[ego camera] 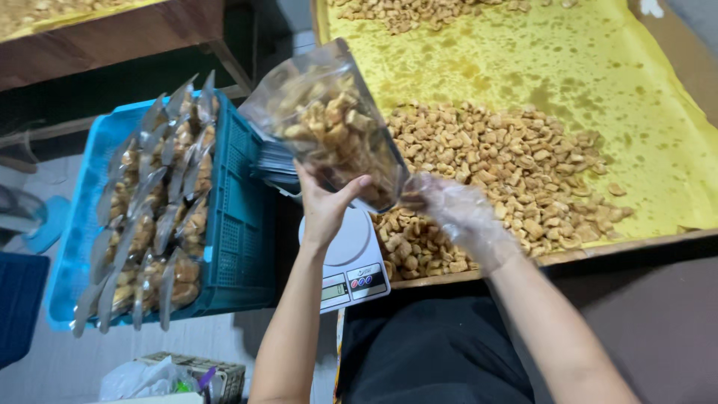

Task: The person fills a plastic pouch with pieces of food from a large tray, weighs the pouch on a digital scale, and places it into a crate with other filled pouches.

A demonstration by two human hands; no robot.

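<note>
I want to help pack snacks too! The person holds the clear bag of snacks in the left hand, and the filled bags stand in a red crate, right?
Not quite: the head view shows the crate is blue, not red. The left hand does hold the clear bag of snacks, and filled bags stand in that crate.

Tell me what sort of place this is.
Probably a small snack-packing workshop. A wooden tray lined with yellow paper holds loose fried snack pieces. The left hand holds a filled clear pouch above a white digital kitchen scale, and a blue plastic crate holds filled pouches.
</note>
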